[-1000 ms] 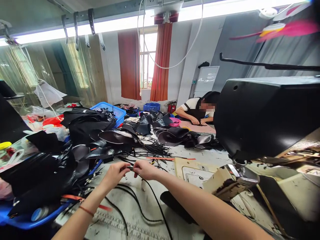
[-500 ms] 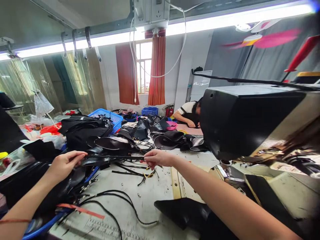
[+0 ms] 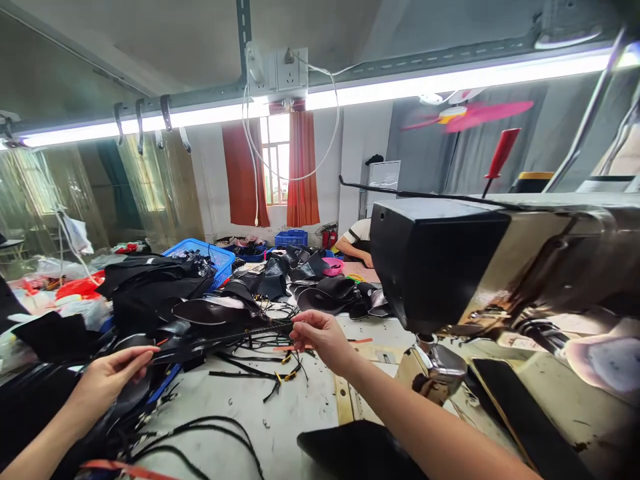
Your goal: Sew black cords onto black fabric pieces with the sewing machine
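A thin black strip (image 3: pixel 225 339) is stretched between my two hands, its left end lower than its right. My left hand (image 3: pixel 113 377) pinches the left end between thumb and fingertips, over dark material at the table's left. The right end sits in the closed fingertips of my right hand (image 3: pixel 323 339), left of the sewing machine (image 3: pixel 435 260). Under the strip lie short black straps with yellow ties (image 3: pixel 283 377). Closer to me, black cords (image 3: pixel 235 421) curve over the white table (image 3: pixel 270 440). A black leather-like piece (image 3: pixel 355 447) lies under my right forearm.
Black cut pieces (image 3: pixel 325 293) pile up across the far side of the table. Behind the left pile stands a blue basket (image 3: pixel 225 265); a pink bowl (image 3: pixel 333 267) is farther right. Beyond the machine head, a person's arm (image 3: pixel 350 250) shows. White cables (image 3: pixel 337 127) hang overhead.
My left hand has moved left and down, and the strip now slants upward to the right. My right hand still pinches its end. The view has shifted right and tilted up.
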A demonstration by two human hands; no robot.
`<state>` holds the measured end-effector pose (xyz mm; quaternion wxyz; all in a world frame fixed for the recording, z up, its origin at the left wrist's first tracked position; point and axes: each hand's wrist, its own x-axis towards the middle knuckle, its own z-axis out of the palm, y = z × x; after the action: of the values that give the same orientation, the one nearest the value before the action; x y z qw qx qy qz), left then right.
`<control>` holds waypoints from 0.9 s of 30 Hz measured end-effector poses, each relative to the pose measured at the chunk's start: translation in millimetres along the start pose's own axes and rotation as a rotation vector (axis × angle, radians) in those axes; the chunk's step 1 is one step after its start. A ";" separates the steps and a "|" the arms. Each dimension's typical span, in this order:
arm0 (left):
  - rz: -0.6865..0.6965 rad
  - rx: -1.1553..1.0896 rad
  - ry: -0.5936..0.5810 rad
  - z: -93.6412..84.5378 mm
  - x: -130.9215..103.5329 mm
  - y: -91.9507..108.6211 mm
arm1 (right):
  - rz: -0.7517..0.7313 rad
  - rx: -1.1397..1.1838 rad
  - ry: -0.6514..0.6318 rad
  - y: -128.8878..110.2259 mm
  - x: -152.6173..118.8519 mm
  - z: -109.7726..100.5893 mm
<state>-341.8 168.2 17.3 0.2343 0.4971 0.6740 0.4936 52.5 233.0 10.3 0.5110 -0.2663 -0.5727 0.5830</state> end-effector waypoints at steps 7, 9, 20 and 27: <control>-0.159 -0.190 -0.037 5.3 0.8 -15.0 | -0.063 0.011 0.149 -7.0 -12.6 -3.9; -0.214 -0.282 -0.039 5.4 1.2 -17.2 | -0.093 0.000 0.195 -7.8 -14.3 -6.0; -0.332 -0.663 -0.030 22.4 -26.8 4.2 | -0.161 0.069 0.369 -3.4 -27.7 -21.1; -0.367 -0.890 0.118 41.6 -42.1 16.5 | -0.142 0.120 0.428 -9.8 -36.3 -17.2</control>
<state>-284.4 148.5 8.0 0.4690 0.1926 0.4862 0.7118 82.9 205.4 6.0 0.6755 -0.3120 -0.4329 0.5089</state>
